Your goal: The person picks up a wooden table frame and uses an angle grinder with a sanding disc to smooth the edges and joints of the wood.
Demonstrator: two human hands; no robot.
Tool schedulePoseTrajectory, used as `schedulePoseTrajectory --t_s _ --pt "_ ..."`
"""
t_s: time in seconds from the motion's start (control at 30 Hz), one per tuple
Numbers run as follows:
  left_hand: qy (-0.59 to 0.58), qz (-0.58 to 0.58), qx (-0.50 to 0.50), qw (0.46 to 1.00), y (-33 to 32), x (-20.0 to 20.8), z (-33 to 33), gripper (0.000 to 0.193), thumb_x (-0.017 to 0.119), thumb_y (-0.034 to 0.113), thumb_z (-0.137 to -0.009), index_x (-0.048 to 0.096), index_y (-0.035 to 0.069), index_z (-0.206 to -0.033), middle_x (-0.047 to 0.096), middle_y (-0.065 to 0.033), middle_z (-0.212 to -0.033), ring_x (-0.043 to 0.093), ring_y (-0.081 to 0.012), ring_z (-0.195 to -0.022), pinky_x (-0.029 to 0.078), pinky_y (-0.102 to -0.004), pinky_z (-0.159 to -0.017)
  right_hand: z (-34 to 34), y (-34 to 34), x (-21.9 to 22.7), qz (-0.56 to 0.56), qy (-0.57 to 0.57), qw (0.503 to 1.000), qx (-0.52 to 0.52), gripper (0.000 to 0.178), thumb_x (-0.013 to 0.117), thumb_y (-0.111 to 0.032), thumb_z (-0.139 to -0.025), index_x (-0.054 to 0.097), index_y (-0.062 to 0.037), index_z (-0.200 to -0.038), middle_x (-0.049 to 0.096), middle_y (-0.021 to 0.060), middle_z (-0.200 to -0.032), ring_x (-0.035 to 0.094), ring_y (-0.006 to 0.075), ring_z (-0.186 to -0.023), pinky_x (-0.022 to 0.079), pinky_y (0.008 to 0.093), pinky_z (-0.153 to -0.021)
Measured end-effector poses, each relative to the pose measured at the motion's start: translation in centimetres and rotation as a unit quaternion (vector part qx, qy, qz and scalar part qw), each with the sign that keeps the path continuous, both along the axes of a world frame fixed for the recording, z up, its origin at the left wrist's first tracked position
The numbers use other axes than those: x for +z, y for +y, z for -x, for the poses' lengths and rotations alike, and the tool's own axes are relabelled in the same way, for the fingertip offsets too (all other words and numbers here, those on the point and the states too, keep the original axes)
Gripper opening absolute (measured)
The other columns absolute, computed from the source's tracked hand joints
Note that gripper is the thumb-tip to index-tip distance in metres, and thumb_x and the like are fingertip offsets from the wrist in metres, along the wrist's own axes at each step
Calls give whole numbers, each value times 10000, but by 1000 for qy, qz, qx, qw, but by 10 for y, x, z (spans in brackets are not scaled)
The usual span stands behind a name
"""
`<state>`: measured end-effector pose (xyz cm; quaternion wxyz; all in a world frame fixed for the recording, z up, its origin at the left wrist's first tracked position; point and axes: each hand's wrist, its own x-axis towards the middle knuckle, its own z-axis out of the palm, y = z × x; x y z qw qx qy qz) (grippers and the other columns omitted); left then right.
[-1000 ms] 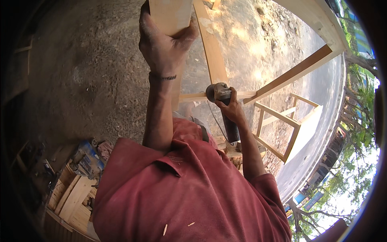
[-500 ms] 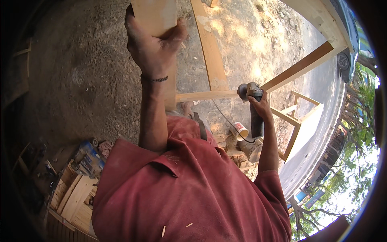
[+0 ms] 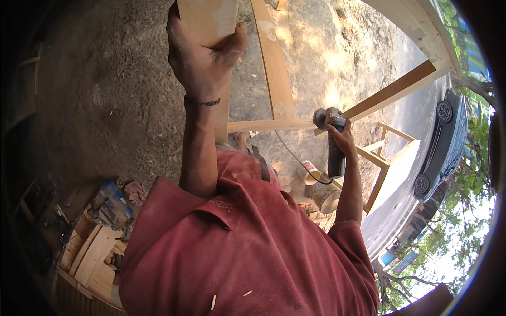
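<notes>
My left hand [image 3: 204, 60] is wrapped round a pale wooden board [image 3: 208, 21] at the top, the thumb on its right edge and the fingers on its left. That board belongs to a wooden frame whose rails [image 3: 271, 58] stretch out in front of me. My right hand [image 3: 343, 139] grips an angle grinder [image 3: 336, 150] by its dark body, held upright. The grinder's round head [image 3: 320, 119] sits against the corner where a crosspiece [image 3: 263, 125] meets a slanted leg [image 3: 392, 89]. Whether the disc touches the wood, I cannot tell. A cable [image 3: 295, 155] runs from the tool's lower end.
A white bucket [image 3: 311, 171] stands on the ground below the grinder. Another wooden frame [image 3: 392, 163] with a pale panel is to the right, beside the road. A car [image 3: 443, 145] is on that road. Cut timber [image 3: 95, 258] and a blue power tool [image 3: 110, 203] lie at lower left.
The car on the road has moved down along the right side and now shows whole. My hands keep their grips, with the grinder shifted very slightly to the right.
</notes>
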<state>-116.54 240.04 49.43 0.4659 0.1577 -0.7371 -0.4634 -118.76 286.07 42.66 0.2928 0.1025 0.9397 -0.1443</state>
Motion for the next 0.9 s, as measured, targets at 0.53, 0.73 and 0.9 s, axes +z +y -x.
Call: schedulePoseTrajectory --t_s 0.53,0.73,0.9 --pt "46 47 43 997 0 0 14 873 867 380 -746 441 -8 -1402 601 -230 -1292 656 -345 -1124 558 -429 -924 -48 -92 14 69 -31 997 27 923 728 -456 -827 230 -50 -1490 579 379 -1256 573 511 -1197 474 515 -982" --pt "12 133 77 988 -2 0 9 937 876 367 -733 374 -11 -1428 561 -270 -1330 618 -410 -1163 538 -462 -962 -76 -163 1 71 -75 991 85 983 730 -506 -811 218 -36 -1506 600 344 -1236 606 485 -1161 485 497 -962" --pt "26 112 79 990 -4 -9 9 947 878 375 -725 368 -15 -1422 559 -277 -1326 616 -430 -1154 542 -473 -952 -96 -208 0 114 -67 984 120 942 740 -452 -829 215 -19 -1480 598 388 -1207 585 541 -1148 488 546 -942"
